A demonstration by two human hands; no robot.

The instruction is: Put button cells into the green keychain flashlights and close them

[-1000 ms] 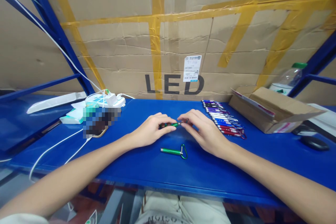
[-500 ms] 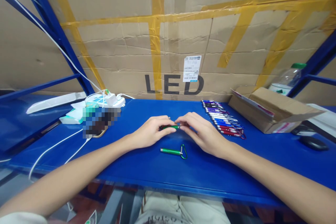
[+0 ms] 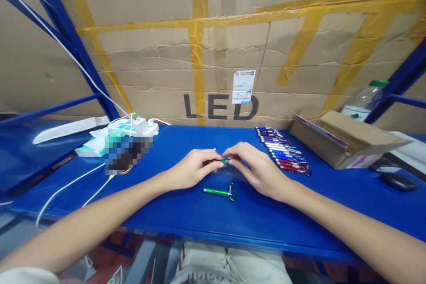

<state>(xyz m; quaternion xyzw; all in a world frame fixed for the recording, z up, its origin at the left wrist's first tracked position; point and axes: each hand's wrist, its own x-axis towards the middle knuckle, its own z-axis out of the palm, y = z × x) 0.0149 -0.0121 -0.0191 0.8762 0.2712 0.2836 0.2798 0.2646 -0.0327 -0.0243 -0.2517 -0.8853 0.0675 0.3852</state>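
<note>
Between my hands is a small green flashlight (image 3: pixel 223 161), mostly covered by fingers. My left hand (image 3: pixel 195 167) is closed around its body, thumb along the near side. The fingertips of my right hand (image 3: pixel 254 166) pinch its right end; the exact part there is hidden. Nearer to me on the blue table (image 3: pixel 266 226) lies another green flashlight (image 3: pixel 216 192), with a green carabiner clip (image 3: pixel 233 192) at its right end. A tiny silvery piece (image 3: pixel 214 149) shows just beyond my left fingers; I cannot make out what it is.
To the right lies a row of several flashlights with clips (image 3: pixel 282 151) in various colours. Beyond it stand an open cardboard box (image 3: pixel 362 146), a black mouse (image 3: pixel 397 181) and a bottle (image 3: pixel 366 97). A power strip (image 3: pixel 149 130), tissue pack (image 3: pixel 89 148) and phone (image 3: pixel 128 155) are at left.
My left fingers have shifted slightly right along the green flashlight, covering more of it. My right hand has barely moved, and the other flashlight lies where it was.
</note>
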